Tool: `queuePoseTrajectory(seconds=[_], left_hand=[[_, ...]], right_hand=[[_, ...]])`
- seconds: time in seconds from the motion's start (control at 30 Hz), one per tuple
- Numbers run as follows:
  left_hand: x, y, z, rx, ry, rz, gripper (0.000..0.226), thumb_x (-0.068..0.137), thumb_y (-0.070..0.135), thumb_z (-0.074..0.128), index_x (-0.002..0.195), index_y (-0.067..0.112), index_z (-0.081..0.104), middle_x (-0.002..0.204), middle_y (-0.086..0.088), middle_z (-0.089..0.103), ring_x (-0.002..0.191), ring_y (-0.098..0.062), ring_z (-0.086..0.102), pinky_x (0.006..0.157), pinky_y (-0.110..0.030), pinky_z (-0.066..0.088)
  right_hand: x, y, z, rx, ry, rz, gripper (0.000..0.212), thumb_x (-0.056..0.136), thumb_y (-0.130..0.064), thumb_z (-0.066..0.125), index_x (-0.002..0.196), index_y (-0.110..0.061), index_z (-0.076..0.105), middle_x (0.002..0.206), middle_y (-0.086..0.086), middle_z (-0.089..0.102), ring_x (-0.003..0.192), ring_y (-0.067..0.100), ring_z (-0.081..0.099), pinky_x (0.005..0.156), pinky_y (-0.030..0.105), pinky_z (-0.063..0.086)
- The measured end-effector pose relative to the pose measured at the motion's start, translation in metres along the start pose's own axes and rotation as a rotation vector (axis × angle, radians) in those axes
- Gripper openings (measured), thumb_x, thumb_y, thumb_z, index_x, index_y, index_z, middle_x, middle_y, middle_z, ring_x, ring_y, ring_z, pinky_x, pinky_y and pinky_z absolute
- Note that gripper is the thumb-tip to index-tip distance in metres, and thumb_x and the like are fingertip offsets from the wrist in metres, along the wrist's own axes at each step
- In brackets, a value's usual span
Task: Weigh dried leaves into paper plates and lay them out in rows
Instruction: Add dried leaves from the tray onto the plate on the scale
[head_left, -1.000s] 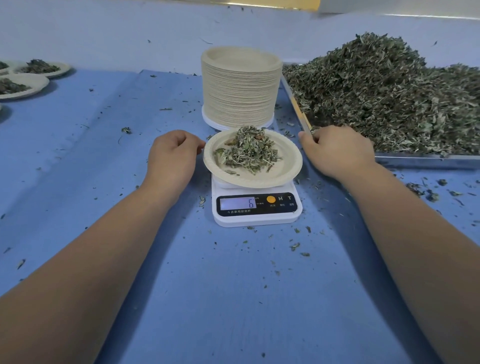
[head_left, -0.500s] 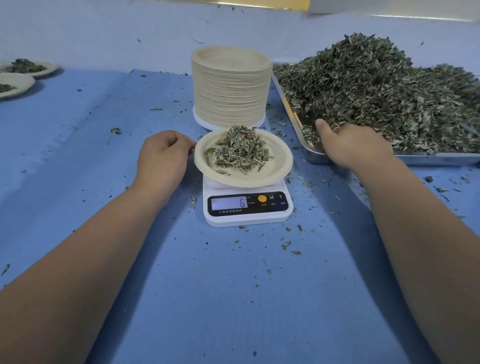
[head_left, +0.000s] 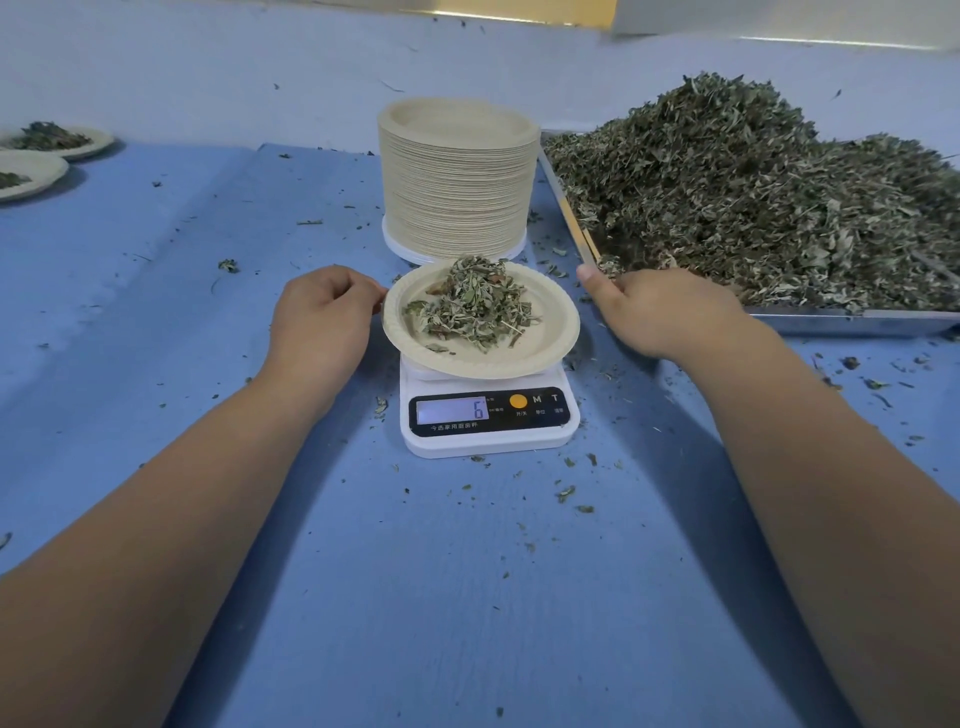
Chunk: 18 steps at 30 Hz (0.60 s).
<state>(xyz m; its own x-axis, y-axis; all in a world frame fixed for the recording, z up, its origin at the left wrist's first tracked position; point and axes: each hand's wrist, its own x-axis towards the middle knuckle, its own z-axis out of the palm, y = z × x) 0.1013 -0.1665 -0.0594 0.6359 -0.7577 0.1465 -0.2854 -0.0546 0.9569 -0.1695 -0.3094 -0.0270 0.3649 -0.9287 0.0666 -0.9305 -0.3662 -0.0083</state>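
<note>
Filled plates (head_left: 78, 150) are lying far left on the blue counter (head_left: 208, 389). The left hand (head_left: 322, 317) is curling at the rim of the paper plate (head_left: 550, 353), which is sitting on the scale (head_left: 488, 441) and holding the dried leaves (head_left: 475, 306); I cannot tell whether its grip is pinching the rim. The display is reading 6. The right hand (head_left: 670, 312) is reaching into the tray (head_left: 841, 322), its grip hidden. Weighing is likely underway; next is probably adding a small, gentle pinch
</note>
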Motion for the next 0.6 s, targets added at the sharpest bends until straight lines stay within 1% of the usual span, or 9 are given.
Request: queuePoseTrajectory(seconds=[0.03,0.1,0.13,0.2,0.3,0.37,0.43,0.5,0.6], left_hand=[[0.0,0.0,0.0,0.0,-0.003,0.0,0.027,0.075,0.024,0.052,0.081,0.012,0.075,0.088,0.007,0.077,0.097,-0.024,0.07,0.092,-0.054,0.057],[0.0,0.0,0.0,0.003,-0.007,-0.001,0.026,0.076,0.023,0.052,0.081,0.013,0.076,0.088,0.008,0.077,0.097,-0.023,0.07,0.093,-0.054,0.057],[0.0,0.0,0.0,0.005,-0.008,-0.002,0.026,0.077,0.023,0.052,0.081,0.013,0.076,0.088,0.008,0.077,0.097,-0.023,0.07,0.093,-0.054,0.057],[-0.001,0.0,0.0,0.004,-0.005,-0.006,0.026,0.075,0.023,0.052,0.08,0.013,0.076,0.087,0.008,0.077,0.097,-0.024,0.07,0.093,-0.054,0.057],[-0.001,0.0,0.001,0.004,-0.006,-0.009,0.027,0.072,0.025,0.051,0.078,0.013,0.075,0.087,0.008,0.077,0.097,-0.024,0.07,0.093,-0.054,0.057],[0.0,0.0,0.0,0.004,-0.002,-0.015,0.027,0.071,0.025,0.051,0.076,0.014,0.075,0.086,0.006,0.076,0.095,-0.026,0.07,0.091,-0.055,0.057],[0.001,-0.001,0.0,0.011,0.016,-0.02,0.025,0.072,0.026,0.051,0.074,0.014,0.073,0.083,0.001,0.075,0.085,-0.027,0.068,0.087,-0.055,0.057],[0.002,-0.003,0.0,0.018,0.03,-0.019,0.024,0.073,0.026,0.051,0.074,0.014,0.071,0.082,-0.004,0.073,0.075,-0.021,0.061,0.079,-0.051,0.058],[0.004,-0.005,0.001,0.013,0.027,-0.006,0.024,0.072,0.026,0.051,0.074,0.013,0.07,0.084,-0.008,0.072,0.072,-0.018,0.057,0.071,-0.041,0.052]], right_hand=[[-0.001,-0.004,0.002,-0.009,0.023,-0.018,0.085,0.093,-0.078,0.005,0.09,-0.013,0.06,0.093,0.012,0.064,0.088,0.033,0.06,0.077,0.044,0.049],[-0.002,-0.009,0.002,-0.011,0.129,-0.033,0.077,0.098,-0.072,0.016,0.07,-0.011,0.054,0.072,0.011,0.058,0.065,0.028,0.055,0.059,0.034,0.041],[-0.002,-0.009,0.001,-0.01,0.177,-0.03,0.074,0.1,-0.068,0.021,0.065,-0.01,0.051,0.065,0.011,0.055,0.058,0.026,0.052,0.054,0.031,0.037],[-0.001,-0.009,-0.002,0.007,0.24,-0.034,0.069,0.103,-0.061,0.029,0.06,-0.01,0.046,0.058,0.01,0.05,0.052,0.025,0.049,0.05,0.027,0.032],[-0.001,-0.013,0.0,0.072,0.314,-0.046,0.063,0.103,-0.051,0.041,0.055,-0.01,0.043,0.051,0.009,0.045,0.047,0.024,0.045,0.049,0.024,0.029],[0.001,-0.015,0.002,0.103,0.313,-0.027,0.06,0.101,-0.05,0.044,0.056,-0.01,0.045,0.052,0.008,0.046,0.048,0.024,0.046,0.049,0.023,0.027],[0.002,-0.017,0.003,0.098,0.247,0.009,0.058,0.1,-0.053,0.043,0.062,-0.011,0.051,0.06,0.008,0.052,0.053,0.024,0.049,0.051,0.025,0.03],[0.003,-0.02,0.004,0.072,0.185,0.033,0.057,0.1,-0.058,0.037,0.067,-0.013,0.051,0.068,0.008,0.053,0.06,0.026,0.05,0.057,0.031,0.036],[0.004,-0.023,0.005,0.03,0.139,0.057,0.055,0.1,-0.062,0.034,0.072,-0.016,0.047,0.07,0.004,0.048,0.063,0.026,0.046,0.065,0.035,0.039]])
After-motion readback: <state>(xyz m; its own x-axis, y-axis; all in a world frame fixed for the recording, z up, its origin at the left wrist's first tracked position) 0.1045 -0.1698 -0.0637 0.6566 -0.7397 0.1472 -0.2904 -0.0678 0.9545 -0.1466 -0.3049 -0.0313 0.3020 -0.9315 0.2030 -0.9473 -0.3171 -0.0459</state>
